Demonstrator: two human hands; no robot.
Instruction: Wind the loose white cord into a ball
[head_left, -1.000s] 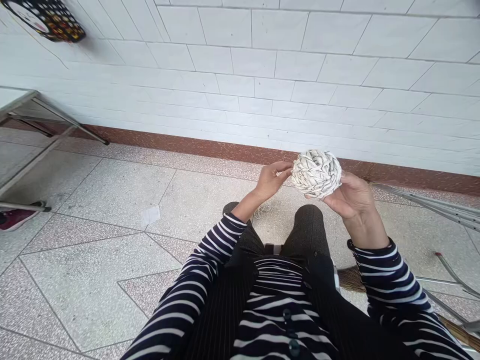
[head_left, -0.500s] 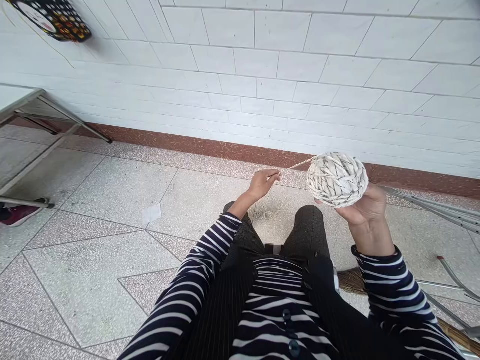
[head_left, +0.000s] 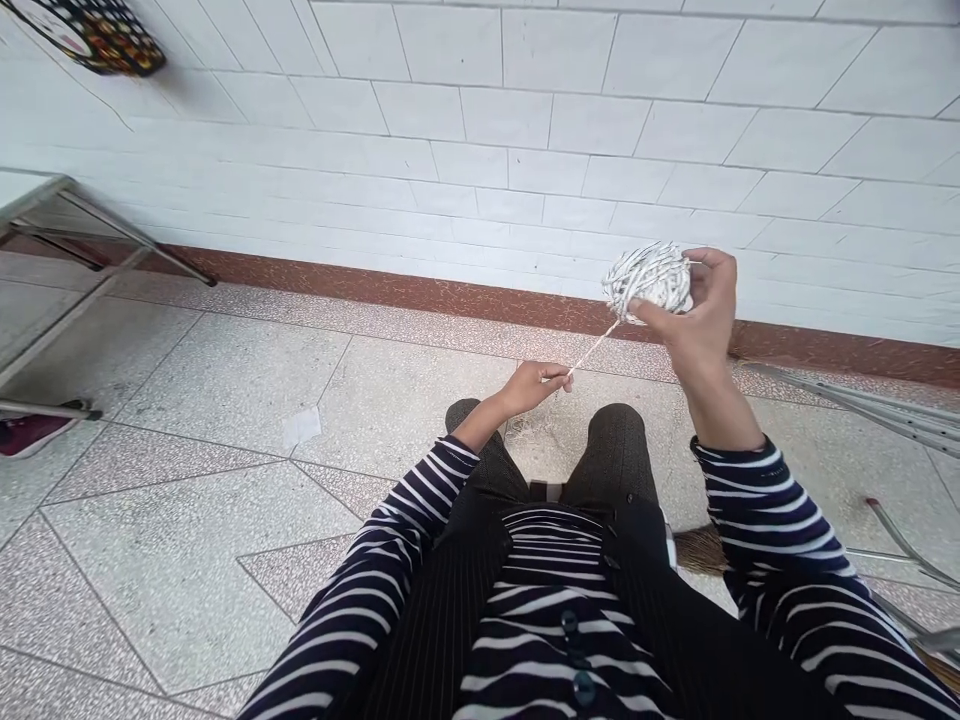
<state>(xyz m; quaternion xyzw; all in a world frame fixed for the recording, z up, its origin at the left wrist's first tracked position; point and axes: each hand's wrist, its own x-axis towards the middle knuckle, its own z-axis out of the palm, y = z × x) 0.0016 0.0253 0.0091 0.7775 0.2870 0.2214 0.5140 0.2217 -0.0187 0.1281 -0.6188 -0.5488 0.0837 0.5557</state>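
A ball of white yarn with dark flecks (head_left: 649, 280) is gripped by my right hand (head_left: 705, 310), fingers and thumb around its right side, held up in front of the wall's base. From the ball's underside a taut yarn strand (head_left: 594, 348) runs down and left to my left hand (head_left: 536, 388). Thumb and fingers of that hand pinch the strand above my left knee. Loose pale strands (head_left: 531, 430) lie on the floor between my knees, blurred.
A white tiled wall (head_left: 495, 170) rises ahead. At left stands a metal-legged table (head_left: 37, 200), with a dark red shoe (head_left: 34, 432) under it. White paper (head_left: 301, 430) lies on the floor. Metal tubes (head_left: 847, 395) and a broom's bristles (head_left: 699, 552) are at right.
My right hand has raised the ball up and slightly left, turning it over. The strand now slopes more steeply to my left hand, which has shifted slightly down and right.
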